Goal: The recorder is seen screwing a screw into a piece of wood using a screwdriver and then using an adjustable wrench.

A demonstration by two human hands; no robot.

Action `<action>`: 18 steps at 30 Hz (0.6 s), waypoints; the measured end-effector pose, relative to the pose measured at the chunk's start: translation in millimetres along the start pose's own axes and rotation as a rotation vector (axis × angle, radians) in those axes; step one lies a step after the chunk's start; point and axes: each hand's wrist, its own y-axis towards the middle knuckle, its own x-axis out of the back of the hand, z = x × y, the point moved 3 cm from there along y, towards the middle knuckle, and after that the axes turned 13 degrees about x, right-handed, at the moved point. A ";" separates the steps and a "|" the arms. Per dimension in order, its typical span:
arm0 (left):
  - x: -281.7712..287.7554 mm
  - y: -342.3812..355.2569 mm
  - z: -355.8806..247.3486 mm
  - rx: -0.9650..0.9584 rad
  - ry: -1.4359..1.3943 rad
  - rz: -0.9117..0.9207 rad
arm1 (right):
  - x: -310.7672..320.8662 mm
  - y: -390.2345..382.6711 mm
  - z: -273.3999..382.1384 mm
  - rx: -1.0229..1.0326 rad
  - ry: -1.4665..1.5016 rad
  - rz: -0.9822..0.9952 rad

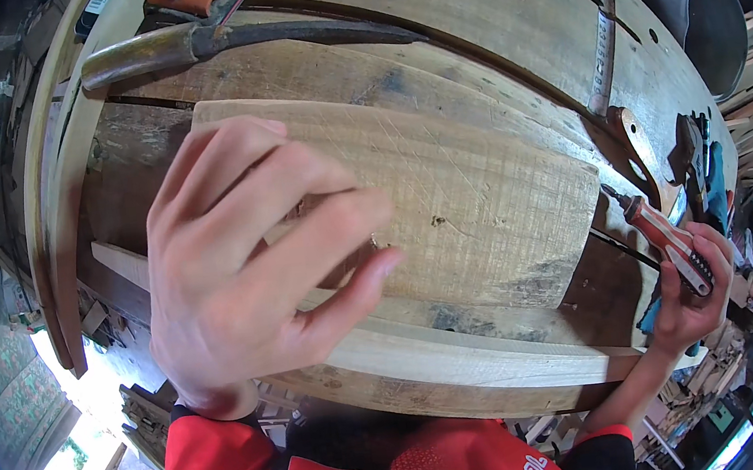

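Observation:
A thick, pale wooden block with saw marks and a small dark knot lies on the bench in front of me. Over its left part is my left hand, fingers curled and the thumb bent toward the index finger. A tiny bright bit shows between those fingertips, too small to name. At the block's right end my right hand grips a screwdriver with a red and pale handle. The screwdriver's tip points up and left, close to the block's right edge. A thin dark rod passes beneath the handle.
A chisel-like tool with a wooden handle lies beyond the block. A handsaw, a metal ruler and a grey metal bucket-like vessel are at far right. Long curved-looking boards stand left; a light wooden strip runs along the near side.

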 end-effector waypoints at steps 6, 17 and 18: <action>-6.5 -7.4 -1.7 -0.149 0.018 0.027 | 0.7 -1.3 1.9 0.012 0.011 0.053; 3.5 -3.7 0.3 0.058 0.017 -0.005 | 2.4 1.0 4.0 -0.039 0.018 0.035; 6.2 -3.6 0.7 0.088 0.060 0.004 | 0.4 1.7 3.4 -0.032 0.029 0.038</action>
